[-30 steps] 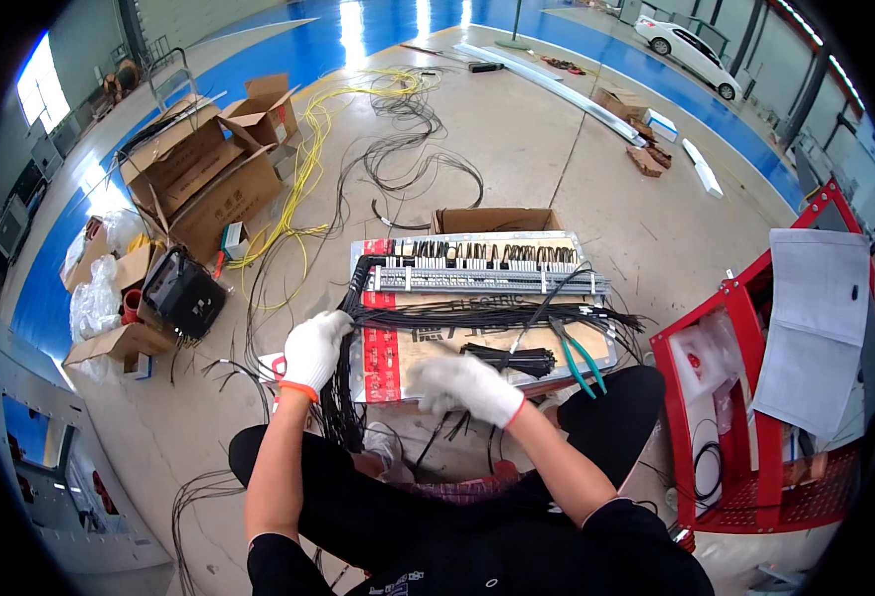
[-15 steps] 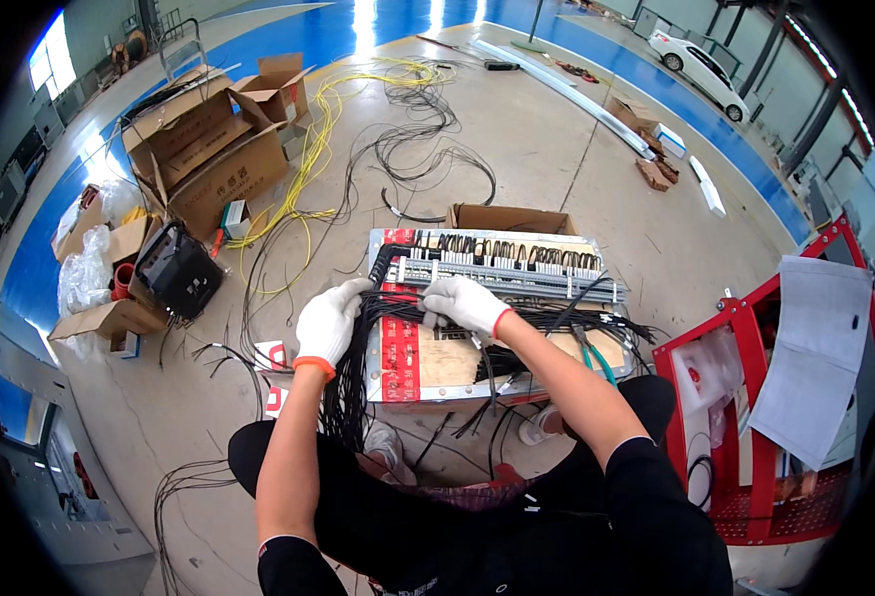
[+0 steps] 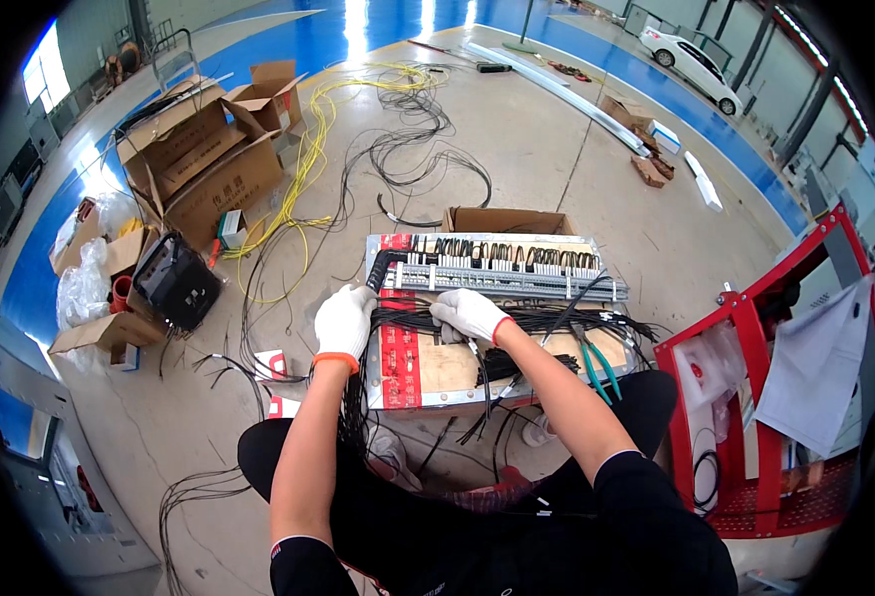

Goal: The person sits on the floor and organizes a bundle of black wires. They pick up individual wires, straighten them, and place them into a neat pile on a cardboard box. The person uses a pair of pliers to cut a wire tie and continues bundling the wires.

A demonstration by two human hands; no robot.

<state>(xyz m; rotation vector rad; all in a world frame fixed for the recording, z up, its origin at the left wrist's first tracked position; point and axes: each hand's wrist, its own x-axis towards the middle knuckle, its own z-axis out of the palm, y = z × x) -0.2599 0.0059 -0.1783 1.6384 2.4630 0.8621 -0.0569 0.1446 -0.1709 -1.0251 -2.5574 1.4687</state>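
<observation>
My left hand [image 3: 344, 322], in a white glove with an orange cuff, is closed on black cables at the left end of a wooden board [image 3: 437, 377]. My right hand [image 3: 468, 314], gloved too, pinches the loose black cable bundle [image 3: 406, 319] that runs across the board. Just behind my hands lies a metal rail assembly [image 3: 517, 282] with a row of white-sleeved black wires. A thick black wrapped cable trunk [image 3: 382, 264] bends down from its left end. Green-handled pliers [image 3: 596, 366] lie on the board's right side. My fingertips are partly hidden.
Red printed tape [image 3: 401, 375] crosses the board's left part. To the right stands a red metal frame [image 3: 770, 397] with a hanging sheet [image 3: 817, 363]. Cardboard boxes [image 3: 224, 184], a black case [image 3: 179, 283] and yellow cable [image 3: 308, 179] are on the floor at the left.
My left hand has shifted slightly right and turned more upright. My right hand has moved a little down and right along the cables. The hanging sheet has swung, and the view has shifted slightly.
</observation>
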